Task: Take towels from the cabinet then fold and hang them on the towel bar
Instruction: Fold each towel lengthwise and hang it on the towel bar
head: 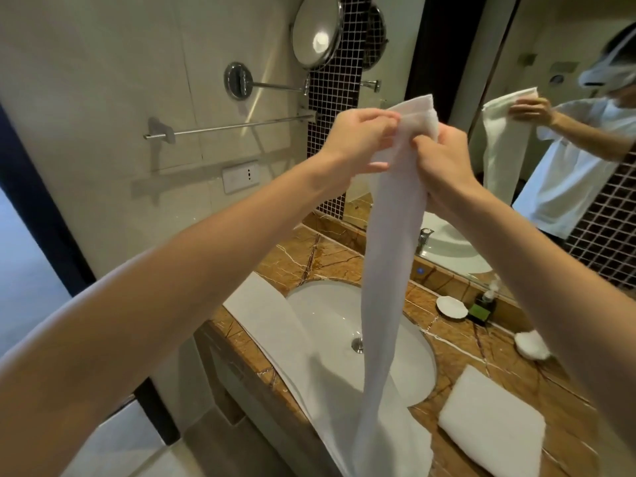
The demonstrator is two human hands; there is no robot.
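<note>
A long white towel (385, 277) hangs from both my hands above the sink. My left hand (358, 139) pinches its top corner, and my right hand (444, 156) grips the top edge just beside it. The towel's lower end reaches the counter's front edge. The chrome towel bar (237, 125) runs along the wall to the left, bare, well apart from my hands. Another white towel (275, 325) lies flat across the sink's left rim, and a folded white towel (492, 418) sits on the counter at the right.
The white sink (330, 315) is set in a brown marble counter (309, 256). A round swing mirror (316, 29) projects from the wall above the bar. A white dish (451, 307), a green bottle holder (481, 309) and a rolled white cloth (531, 344) stand at the back right.
</note>
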